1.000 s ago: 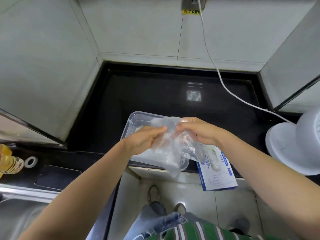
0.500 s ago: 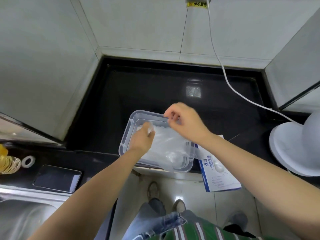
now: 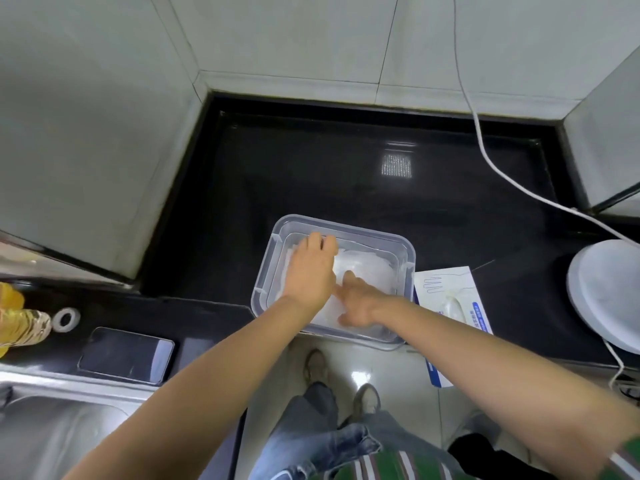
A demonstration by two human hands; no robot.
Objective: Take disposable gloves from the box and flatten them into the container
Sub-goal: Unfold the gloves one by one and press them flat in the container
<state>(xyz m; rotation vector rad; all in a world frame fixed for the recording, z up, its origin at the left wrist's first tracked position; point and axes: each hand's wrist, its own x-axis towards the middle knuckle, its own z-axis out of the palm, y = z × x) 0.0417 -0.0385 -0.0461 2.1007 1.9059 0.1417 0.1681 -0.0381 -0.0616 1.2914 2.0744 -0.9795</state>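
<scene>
Glove (image 3: 369, 268) now lies in the container (image 3: 410, 259); my left hand (image 3: 310, 271) and right hand (image 3: 358, 303) press it, fingers (image 3: 323, 242) straight

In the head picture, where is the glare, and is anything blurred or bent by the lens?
Head view: a bright rectangular glare patch lies on the black countertop beyond the container, and a shine on the floor tile. Head view: the wide lens bends the wall edges. Head view: the yellow bottle at the left edge looks smeared.
</scene>
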